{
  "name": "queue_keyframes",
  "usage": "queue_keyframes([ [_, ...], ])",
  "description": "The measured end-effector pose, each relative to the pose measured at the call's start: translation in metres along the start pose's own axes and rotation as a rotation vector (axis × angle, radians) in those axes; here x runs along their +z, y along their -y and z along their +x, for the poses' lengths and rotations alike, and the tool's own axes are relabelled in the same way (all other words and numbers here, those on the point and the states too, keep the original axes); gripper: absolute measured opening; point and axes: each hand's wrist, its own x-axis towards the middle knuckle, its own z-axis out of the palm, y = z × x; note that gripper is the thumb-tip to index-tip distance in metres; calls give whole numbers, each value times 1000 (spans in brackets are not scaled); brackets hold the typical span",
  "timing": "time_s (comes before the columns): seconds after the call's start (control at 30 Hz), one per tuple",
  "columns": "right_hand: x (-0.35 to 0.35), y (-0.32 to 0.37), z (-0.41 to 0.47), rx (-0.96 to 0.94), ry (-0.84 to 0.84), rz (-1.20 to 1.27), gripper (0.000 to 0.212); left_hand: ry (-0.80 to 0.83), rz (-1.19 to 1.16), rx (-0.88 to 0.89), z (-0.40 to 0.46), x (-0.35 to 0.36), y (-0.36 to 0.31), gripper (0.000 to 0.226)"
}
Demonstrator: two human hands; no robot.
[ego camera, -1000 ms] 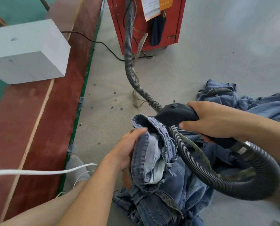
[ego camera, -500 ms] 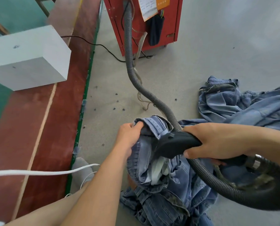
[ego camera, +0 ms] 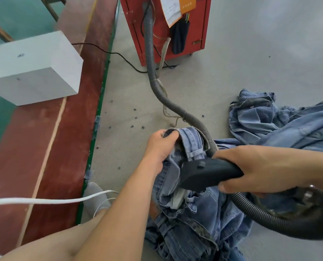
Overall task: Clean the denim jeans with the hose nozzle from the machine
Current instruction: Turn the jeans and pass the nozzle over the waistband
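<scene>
Gripping the jeans (ego camera: 187, 166) waistband, the left hand (ego camera: 161, 146) holds them agape — the right hand (ego camera: 266, 168) clasps the nozzle (ego camera: 204, 173) inside.

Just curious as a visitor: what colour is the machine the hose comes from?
Red, seen best in the head view: the machine stands at the top, with the grey hose running from it.

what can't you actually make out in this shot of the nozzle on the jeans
Head view only:
- Nozzle mouth: pressed into the jeans, hidden by its own black body and denim folds.
- Right hand fingertips: wrapped under the nozzle.
- Machine: top cut off by the frame edge; its paper labels too small to read.
- Hose: lower right loop blurred and cut off by the edge.
- Left hand fingertips: tucked into the waistband.
</scene>
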Motion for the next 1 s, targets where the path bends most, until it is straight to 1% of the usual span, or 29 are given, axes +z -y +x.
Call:
queue_keyframes([
  [0.03, 2, -1, 1, -13, 2, -66, 17, 30, 69, 100, -1, 0, -1, 23],
  [0.1, 0, -4, 2, -13, -7, -166, 18, 127, 313, 309, 2, -5, -2, 60],
  [0.13, -3, -6, 0, -2, -4, -186, 18, 170, 477, 372, 0, -7, -5, 72],
  [0.17, -5, -7, -3, 9, 7, -186, 18, 170, 631, 420, -1, -8, -8, 68],
  [0.23, -8, -10, -8, 18, 36, -161, 18, 46, 863, 488, 1, -5, -10, 30],
  [0.27, -7, -11, -10, 15, 43, -157, 18, -24, 881, 521, 2, -4, -11, 33],
  [0.3, -6, -12, -10, 7, 47, -165, 18, -72, 869, 533, 3, 0, -10, 49],
  [0.33, -4, -14, -11, 0, 48, -176, 18, -88, 816, 516, 5, 3, -9, 58],
  [0.37, -3, -15, -10, -5, 47, -185, 18, -90, 707, 478, 8, 5, -9, 60],
  [0.43, -2, -18, -11, -6, 43, -184, 19, -78, 429, 264, 13, 6, -11, 60],
  [0.47, -2, -19, -12, -7, 40, -173, 19, -59, 286, 154, 15, 6, -13, 55],
  [0.5, -3, -19, -14, -8, 37, -161, 19, -26, 187, 55, 15, 6, -15, 42],
  [0.53, -5, -19, -16, -12, 32, -150, 19, 19, 133, -26, 16, 5, -14, 30],
  [0.57, -6, -19, -18, -16, 23, -142, 19, 69, 111, -99, 16, 4, -15, 29],
  [0.63, -7, -21, -21, -18, -11, -123, 21, 127, 64, -212, 14, 4, -15, 39],
  [0.7, -3, -23, -21, -13, -77, -94, 21, 205, -41, -281, 9, 4, -17, 43],
  [0.8, 5, -29, -17, -5, -186, -70, 19, 399, -322, -363, 5, 3, -16, 54],
  [0.9, 8, -33, -12, -11, -241, -86, 17, 590, -571, -397, 1, 3, -9, 59],
  [0.97, 10, -33, -11, -17, -271, -117, 16, 702, -640, -393, -2, 6, -5, 59],
  [1.0, 12, -32, -9, -24, -289, -125, 16, 719, -646, -399, -3, 7, -3, 59],
])
